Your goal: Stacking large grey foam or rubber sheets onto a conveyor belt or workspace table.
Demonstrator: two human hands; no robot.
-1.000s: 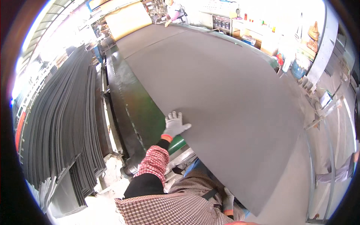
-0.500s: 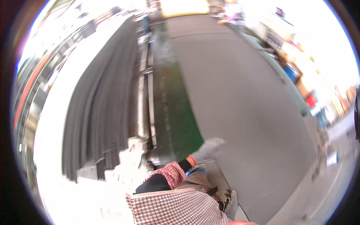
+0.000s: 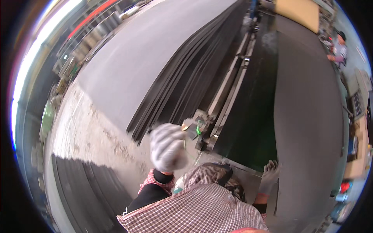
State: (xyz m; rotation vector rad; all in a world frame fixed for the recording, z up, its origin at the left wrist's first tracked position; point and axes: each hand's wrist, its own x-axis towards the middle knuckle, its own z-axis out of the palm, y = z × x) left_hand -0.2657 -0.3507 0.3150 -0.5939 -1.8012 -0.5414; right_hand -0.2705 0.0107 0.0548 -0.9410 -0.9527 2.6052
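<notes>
At sheet (image 3: 311, 116) edge, right hand (image 3: 269, 176) splayed; left hand (image 3: 168, 146) raised, blurred.

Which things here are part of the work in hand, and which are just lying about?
In hand: right hand on the grey sheet; left hand raised near the green-topped machine bed.
Lying about: stack of dark sheets, boxes at right.

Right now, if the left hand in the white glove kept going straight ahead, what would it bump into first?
Probably the small metal bracket just past the left hand, at the machine's corner; depth is unclear and the hand is blurred.
</notes>
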